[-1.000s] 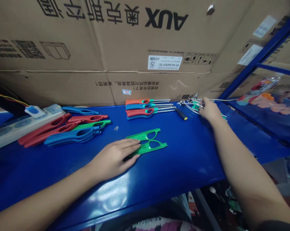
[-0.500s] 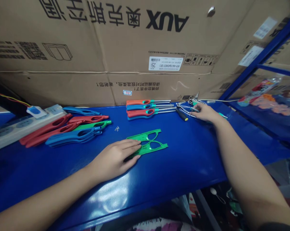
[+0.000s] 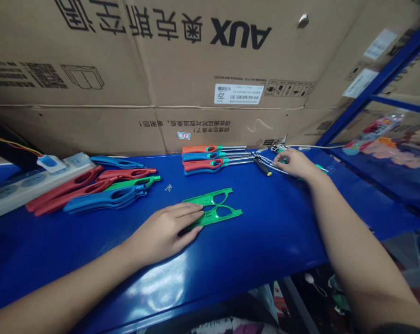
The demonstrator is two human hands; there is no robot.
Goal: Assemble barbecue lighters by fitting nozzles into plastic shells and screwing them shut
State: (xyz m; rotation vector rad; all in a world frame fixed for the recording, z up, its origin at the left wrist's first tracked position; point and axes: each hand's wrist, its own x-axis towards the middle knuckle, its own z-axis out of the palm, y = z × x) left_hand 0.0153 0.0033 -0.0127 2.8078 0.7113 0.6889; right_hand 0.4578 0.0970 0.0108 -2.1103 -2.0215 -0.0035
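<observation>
Left hand (image 3: 166,228), thumb spread from fingers, lay over two green handle halves (image 3: 210,216) on the blue tabletop (image 3: 265,246); right hand (image 3: 295,164) curled at the metal-rod parts (image 3: 269,164); whether it pinched any could not be told.

Glares white off the glossy flat blue tabletop (image 3: 168,278) at lower centre; looks muted across tan printed cardboard (image 3: 182,60) up top; darkens at lower right; stretches toward the edges.
</observation>
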